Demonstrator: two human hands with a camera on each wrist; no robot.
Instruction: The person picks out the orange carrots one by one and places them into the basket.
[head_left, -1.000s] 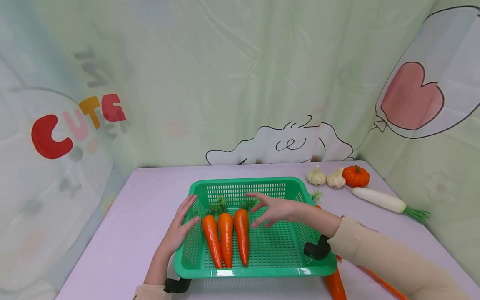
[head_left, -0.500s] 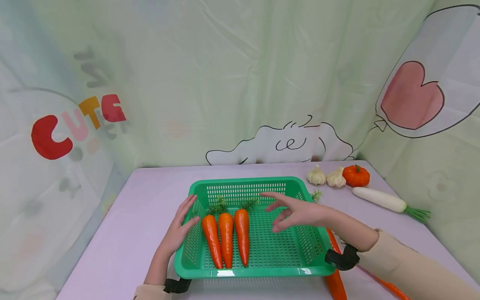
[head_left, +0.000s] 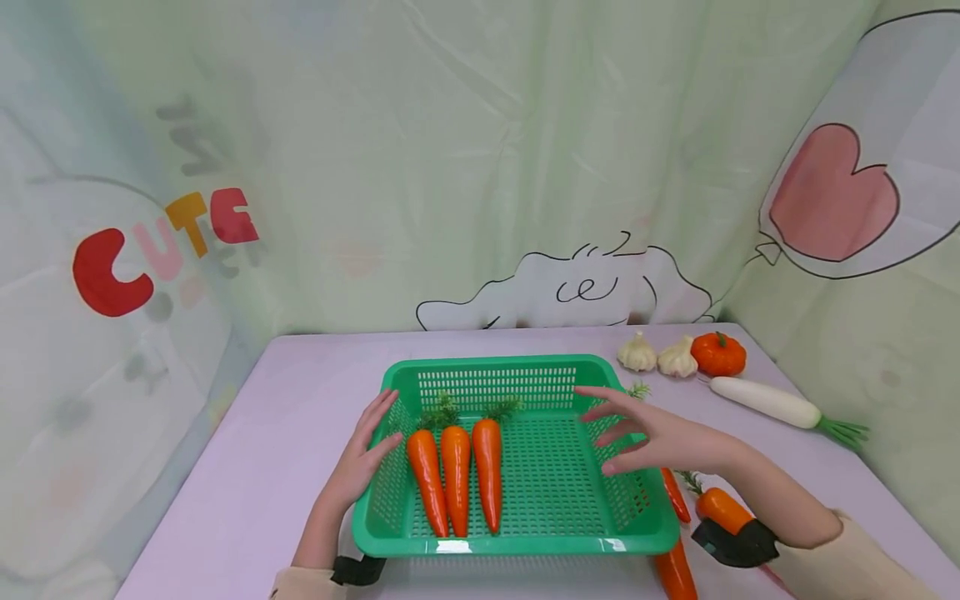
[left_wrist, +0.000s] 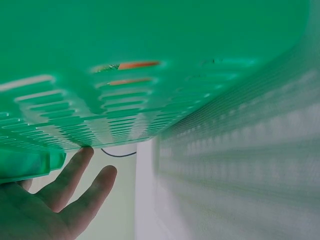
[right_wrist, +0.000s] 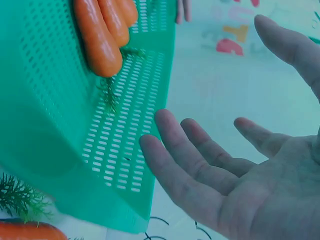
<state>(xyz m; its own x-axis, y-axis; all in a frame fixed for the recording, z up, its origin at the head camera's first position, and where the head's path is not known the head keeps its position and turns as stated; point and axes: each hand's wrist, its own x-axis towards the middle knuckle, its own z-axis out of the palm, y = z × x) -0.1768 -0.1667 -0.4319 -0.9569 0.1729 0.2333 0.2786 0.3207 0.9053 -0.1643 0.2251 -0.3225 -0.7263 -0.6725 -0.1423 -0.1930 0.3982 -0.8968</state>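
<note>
A green mesh basket [head_left: 517, 546] stands on the table with three carrots side by side in its left half: a left one [head_left: 427, 482], a middle one [head_left: 455, 483] and a right one [head_left: 487, 477], leafy tops away from me. My left hand [head_left: 358, 467] rests at the basket's left rim, fingers extended; the left wrist view has its fingers [left_wrist: 100, 187] beside the slotted wall. Over the right rim hovers my right hand [head_left: 660, 435], fingers spread and nothing in it. The right wrist view shows its palm [right_wrist: 270, 185] bare.
Right of the basket lie more carrots [head_left: 677, 573], partly hidden by the basket and my right arm. Farther back are two garlic bulbs [head_left: 637, 353], a small orange pumpkin [head_left: 718, 355] and a white radish [head_left: 765, 402]. A printed curtain [head_left: 465, 167] encloses the table [head_left: 315, 375].
My right hand has drawn back to the right, from beside the carrots to above the basket's right rim, uncovering a carrot on the table. The left hand has stayed at the left rim.
</note>
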